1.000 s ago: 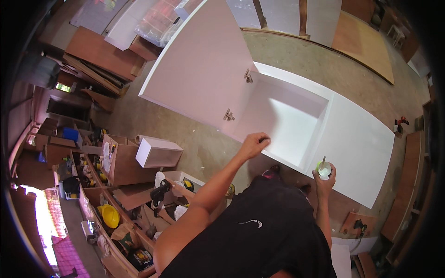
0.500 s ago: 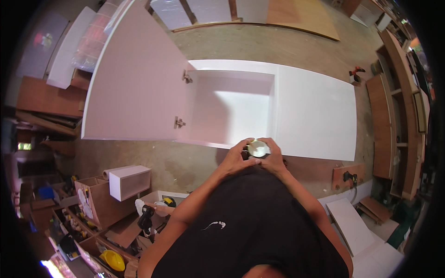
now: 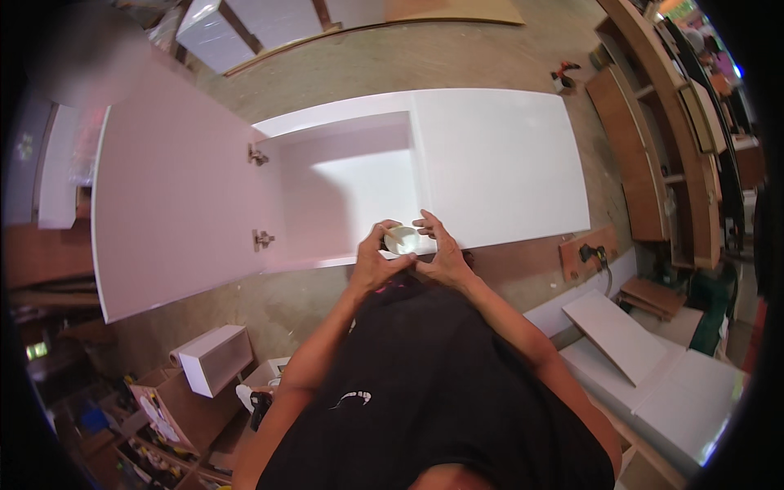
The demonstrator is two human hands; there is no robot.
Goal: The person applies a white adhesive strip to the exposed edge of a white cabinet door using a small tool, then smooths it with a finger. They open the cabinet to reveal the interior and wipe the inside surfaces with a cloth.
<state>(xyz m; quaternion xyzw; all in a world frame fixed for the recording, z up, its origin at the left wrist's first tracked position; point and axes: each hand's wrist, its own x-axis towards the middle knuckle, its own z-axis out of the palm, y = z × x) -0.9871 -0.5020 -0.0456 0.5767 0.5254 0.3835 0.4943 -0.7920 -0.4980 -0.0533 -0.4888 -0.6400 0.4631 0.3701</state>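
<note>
Against my body at the cabinet's near edge, my left hand (image 3: 376, 260) grips a small round tub (image 3: 406, 242). The tub is pale inside, and what looks like a thin stick leans in it. My right hand (image 3: 443, 251) is beside the tub with its fingers spread and raised; its thumb is close to the rim, and I cannot tell whether it touches. Just beyond my hands lies a white cabinet (image 3: 498, 159) on the floor. Its left compartment (image 3: 380, 175) is uncovered, and the door (image 3: 180, 184) is swung out to the left on two metal hinges (image 3: 261, 240).
An orange drill (image 3: 563, 75) stands on the floor beyond the cabinet. To the right are a wooden shelf frame (image 3: 629, 155), a board with a plugged-in cord (image 3: 588, 253) and white panels (image 3: 616, 335). A small white box (image 3: 216, 359) sits on wooden tool boxes at lower left.
My right hand's fingers have come off the tub and spread apart, while my left hand keeps hold of it. My view has turned, so the cabinet appears further left.
</note>
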